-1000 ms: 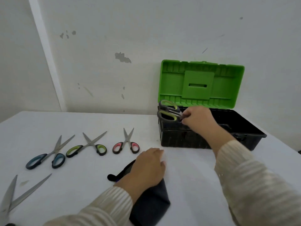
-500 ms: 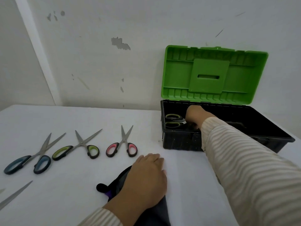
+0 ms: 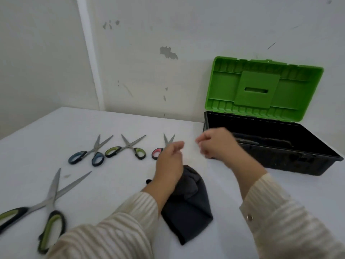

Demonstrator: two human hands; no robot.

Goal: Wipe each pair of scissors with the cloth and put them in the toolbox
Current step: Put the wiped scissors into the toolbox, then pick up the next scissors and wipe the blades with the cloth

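The toolbox [image 3: 280, 165] has a black base and a raised green lid [image 3: 261, 86], and stands at the back right. Something grey lies dimly inside it. A dark cloth [image 3: 188, 200] lies crumpled in front of me. My left hand [image 3: 169, 161] hovers over the cloth's far end, empty, and covers part of the red-handled scissors [image 3: 156, 152]. My right hand [image 3: 218, 144] is blurred, empty and loosely curled just left of the toolbox. Blue-handled scissors [image 3: 85, 156], small green-handled scissors [image 3: 127, 150] and large green-handled scissors [image 3: 37, 212] lie on the white table.
The white table [image 3: 112, 184] meets a scuffed white wall [image 3: 149, 71] behind, with a corner at the far left. The scissors lie in a row left of my hands. The toolbox sits close to the wall.
My right hand has come out of the toolbox without the scissors and moved left. My left hand has lifted off the cloth toward the red-handled scissors.
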